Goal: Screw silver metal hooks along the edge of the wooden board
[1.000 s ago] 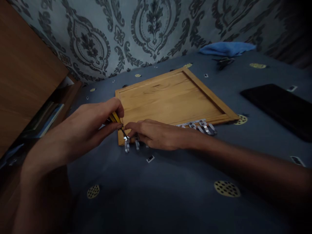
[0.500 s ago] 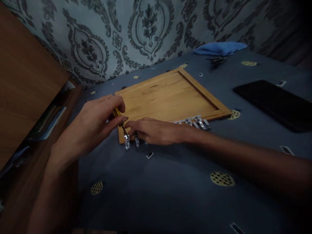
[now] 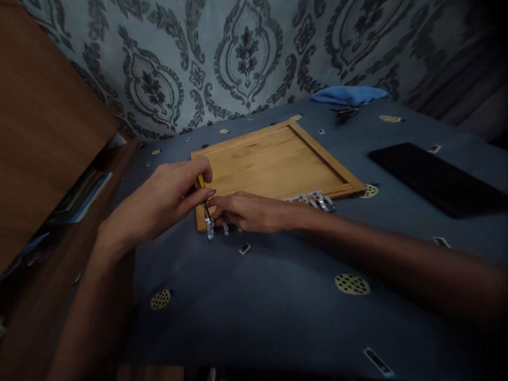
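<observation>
My left hand (image 3: 170, 188) is closed around a small screwdriver (image 3: 200, 181) with a yellow handle. Its dark shaft slants down to the metal hook (image 3: 210, 230) at the left end of a hook rail (image 3: 317, 197). That rail runs along the near edge of a framed wooden board (image 3: 262, 164), and my right hand (image 3: 257, 212) covers its middle. Curled at the rail beside the screwdriver's shaft, the right fingers appear to hold it in place; their grip is partly hidden. More silvery hooks show to the right of this hand.
The board lies on a dark blue patterned cloth (image 3: 270, 301). A black flat phone-like object (image 3: 436, 180) is at the right. Behind it are a blue cloth (image 3: 349, 95) and dark scissors-like tool (image 3: 344, 113). A wooden cabinet (image 3: 51, 121) with a shelf of books stands left.
The whole view has shifted slightly, with the board and far objects lower in the picture. Both hands keep their places at the rail, the screwdriver still at the left hook.
</observation>
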The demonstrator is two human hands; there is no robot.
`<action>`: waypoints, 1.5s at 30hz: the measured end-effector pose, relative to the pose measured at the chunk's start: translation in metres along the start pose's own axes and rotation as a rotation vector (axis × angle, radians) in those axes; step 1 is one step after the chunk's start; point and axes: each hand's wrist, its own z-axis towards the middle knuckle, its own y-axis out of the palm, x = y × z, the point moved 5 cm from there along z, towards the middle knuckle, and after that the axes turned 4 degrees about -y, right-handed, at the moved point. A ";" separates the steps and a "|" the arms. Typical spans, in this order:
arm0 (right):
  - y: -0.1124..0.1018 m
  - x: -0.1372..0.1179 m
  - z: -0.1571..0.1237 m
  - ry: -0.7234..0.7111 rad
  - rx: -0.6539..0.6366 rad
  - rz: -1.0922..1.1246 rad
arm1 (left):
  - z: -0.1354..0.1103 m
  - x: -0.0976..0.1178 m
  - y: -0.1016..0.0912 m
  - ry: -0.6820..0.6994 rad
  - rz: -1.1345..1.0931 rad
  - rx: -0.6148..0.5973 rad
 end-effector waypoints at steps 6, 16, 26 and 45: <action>-0.001 -0.001 -0.001 0.012 -0.027 0.051 | 0.002 -0.004 0.001 -0.029 0.064 -0.006; 0.000 0.001 0.000 -0.009 -0.005 0.085 | 0.001 0.001 0.002 -0.027 0.111 0.031; -0.001 -0.002 -0.001 -0.014 -0.023 0.046 | 0.000 0.008 0.003 -0.008 0.119 -0.013; 0.001 0.003 -0.001 -0.054 0.016 0.042 | -0.005 0.000 -0.001 0.000 -0.038 -0.069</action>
